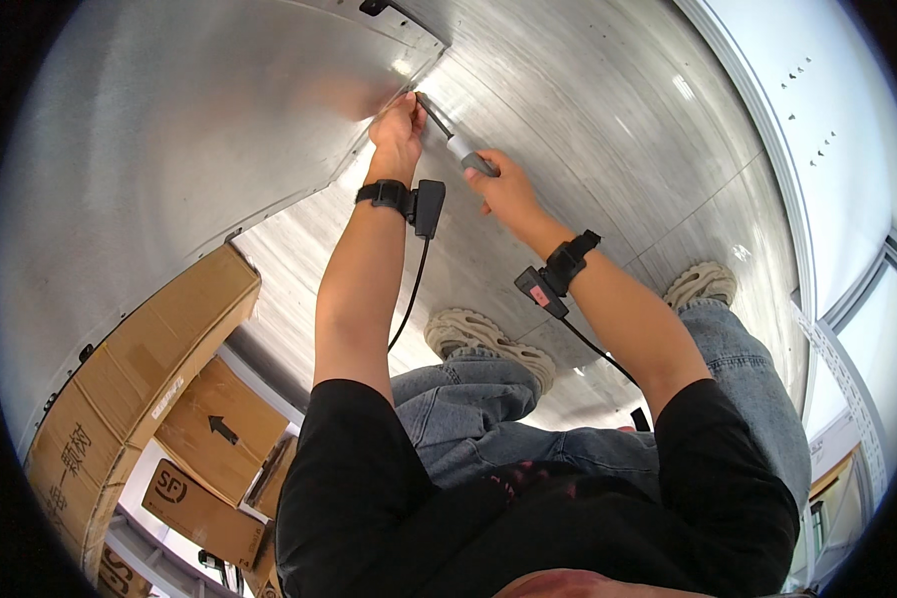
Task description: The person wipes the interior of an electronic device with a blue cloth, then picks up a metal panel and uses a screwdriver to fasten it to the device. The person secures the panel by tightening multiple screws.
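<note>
A screwdriver with a grey handle and a dark shaft is gripped in my right hand, fingers wrapped round the handle. Its shaft slants up and left to the fingertips of my left hand. Those fingers are pinched together at the edge of a large shiny metal panel, close to its far right corner. Whatever lies between them, and the tip of the screwdriver, is hidden or too small to make out.
Pale wood-look floor stretches right of the panel to a white cabinet-like frame. Cardboard boxes are stacked at lower left, one long box against the panel. Cables run from both wrist straps. My shoes rest on the floor.
</note>
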{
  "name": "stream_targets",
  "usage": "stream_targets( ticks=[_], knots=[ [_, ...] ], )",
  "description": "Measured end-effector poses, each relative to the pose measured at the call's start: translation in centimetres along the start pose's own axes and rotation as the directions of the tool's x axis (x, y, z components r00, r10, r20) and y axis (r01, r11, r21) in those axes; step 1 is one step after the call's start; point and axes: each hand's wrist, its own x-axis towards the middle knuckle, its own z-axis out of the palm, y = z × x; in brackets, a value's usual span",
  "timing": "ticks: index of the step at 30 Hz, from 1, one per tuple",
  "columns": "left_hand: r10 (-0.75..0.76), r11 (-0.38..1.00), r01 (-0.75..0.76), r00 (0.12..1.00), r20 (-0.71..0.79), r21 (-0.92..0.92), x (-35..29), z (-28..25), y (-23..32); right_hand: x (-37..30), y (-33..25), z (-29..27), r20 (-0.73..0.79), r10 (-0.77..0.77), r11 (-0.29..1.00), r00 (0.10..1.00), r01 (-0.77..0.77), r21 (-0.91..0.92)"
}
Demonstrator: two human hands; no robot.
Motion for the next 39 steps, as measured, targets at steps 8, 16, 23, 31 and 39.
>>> stream_targets(
  ticks=[8, 16, 23, 31, 39],
  knots=[
    [-0.032, 0.999, 0.03, 0.998, -0.055, -0.024, 0.4, 0.3, -0.1, -0.3, -1.5, 0.3, -0.032, -0.008, 0.999, 0.999, 0.007, -0.035],
    [-0.055, 0.997, 0.051, 0.995, -0.077, -0.053, 0.0, 0.6, 0.2, 0.5, -0.7, 0.3, -0.041, -0.035, 0.999, 0.999, 0.035, -0.01],
    [-0.03, 0.999, 0.028, 0.997, -0.065, -0.032, -0.6, 1.0, 0.1, 0.9, 0.0, 0.6, -0.108, -0.039, 0.999, 0.993, 0.036, -0.029],
    [-0.041, 0.999, 0.04, 0.999, -0.02, -0.037, 0.5, 0.5, -0.1, 2.7, 4.9, 1.7, -0.264, -0.039, 0.999, 0.964, 0.043, 0.01],
    [-0.038, 0.998, 0.034, 0.996, -0.077, -0.053, 0.8, 0.5, -0.4, 0.5, 0.7, 1.6, -0.214, 0.181, 0.976, 0.96, -0.149, 0.156]
  ],
)
